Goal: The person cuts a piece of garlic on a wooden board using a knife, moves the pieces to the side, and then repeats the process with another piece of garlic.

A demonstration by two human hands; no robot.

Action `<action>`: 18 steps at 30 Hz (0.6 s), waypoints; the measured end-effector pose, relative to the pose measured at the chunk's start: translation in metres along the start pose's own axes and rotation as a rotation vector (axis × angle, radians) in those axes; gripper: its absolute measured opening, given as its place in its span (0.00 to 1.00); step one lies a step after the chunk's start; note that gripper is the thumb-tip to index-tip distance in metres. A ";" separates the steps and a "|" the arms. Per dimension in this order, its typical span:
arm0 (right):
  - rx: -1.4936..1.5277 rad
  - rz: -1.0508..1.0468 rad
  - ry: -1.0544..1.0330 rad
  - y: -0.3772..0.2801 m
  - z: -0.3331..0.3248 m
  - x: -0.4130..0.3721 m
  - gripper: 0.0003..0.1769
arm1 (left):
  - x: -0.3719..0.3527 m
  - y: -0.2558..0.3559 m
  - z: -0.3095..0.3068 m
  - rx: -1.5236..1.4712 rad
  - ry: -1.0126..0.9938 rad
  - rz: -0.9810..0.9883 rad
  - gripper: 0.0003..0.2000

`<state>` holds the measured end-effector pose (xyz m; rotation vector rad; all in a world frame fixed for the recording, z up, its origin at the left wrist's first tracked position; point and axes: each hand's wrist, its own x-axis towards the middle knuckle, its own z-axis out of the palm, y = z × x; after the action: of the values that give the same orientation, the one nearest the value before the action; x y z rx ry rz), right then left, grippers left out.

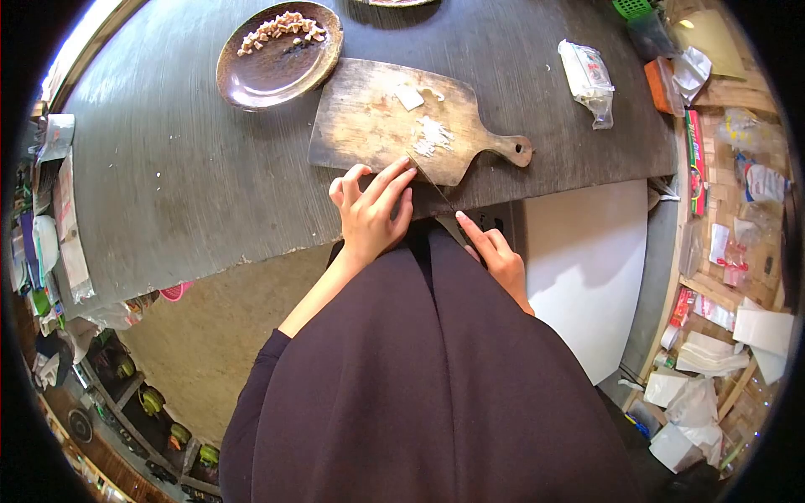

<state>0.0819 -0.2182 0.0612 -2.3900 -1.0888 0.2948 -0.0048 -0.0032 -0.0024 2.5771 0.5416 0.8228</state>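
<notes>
My right hand (496, 256) is closed round a knife (433, 184), its index finger stretched along the back of the blade. The handle is hidden in the palm. The thin blade points up and left over the near edge of a wooden cutting board (360, 105). Beside the blade tip, my left hand (373, 210) has its fingers stretched out at the board's edge, index and middle fingertips by the blade. Anything under those fingertips is hidden. On the board lie a heap of thin white slivers (432, 136) and a flat white piece (409, 97), with a curved scrap next to it.
A brown plate (268, 88) with small diced pale-brown pieces (281, 31) stands behind the board at left. A white plastic packet (585, 77) lies right on the dark table (184, 184). An orange container (664, 86) and papers crowd the right side.
</notes>
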 end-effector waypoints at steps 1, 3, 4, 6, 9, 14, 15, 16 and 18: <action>-0.008 -0.004 -0.008 0.002 0.000 0.000 0.33 | 0.000 0.000 0.000 -0.001 0.002 -0.001 0.18; -0.016 -0.009 -0.015 0.004 0.000 0.000 0.33 | 0.000 -0.001 0.001 -0.003 0.003 -0.001 0.18; -0.016 -0.014 -0.012 0.004 -0.002 0.000 0.33 | 0.000 -0.001 0.001 -0.004 0.003 -0.002 0.18; -0.015 -0.020 -0.011 0.004 -0.003 0.001 0.33 | -0.001 -0.001 0.001 -0.004 0.003 -0.004 0.18; 0.013 -0.028 -0.014 0.003 -0.007 0.002 0.34 | 0.000 0.001 0.000 -0.007 -0.014 -0.034 0.17; -0.010 -0.009 -0.043 0.004 -0.008 0.000 0.34 | 0.000 0.000 0.000 -0.009 -0.008 -0.025 0.18; -0.010 -0.008 -0.043 0.003 -0.008 0.000 0.34 | 0.000 0.000 0.000 -0.010 -0.008 -0.025 0.18; -0.007 -0.011 -0.038 0.002 -0.009 0.000 0.34 | 0.000 0.001 0.000 -0.011 -0.011 -0.028 0.18; -0.005 -0.014 -0.033 0.002 -0.009 0.000 0.34 | 0.000 0.000 0.000 -0.012 -0.014 -0.030 0.18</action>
<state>0.0866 -0.2218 0.0677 -2.3884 -1.1218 0.3287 -0.0046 -0.0034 -0.0023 2.5554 0.5686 0.7953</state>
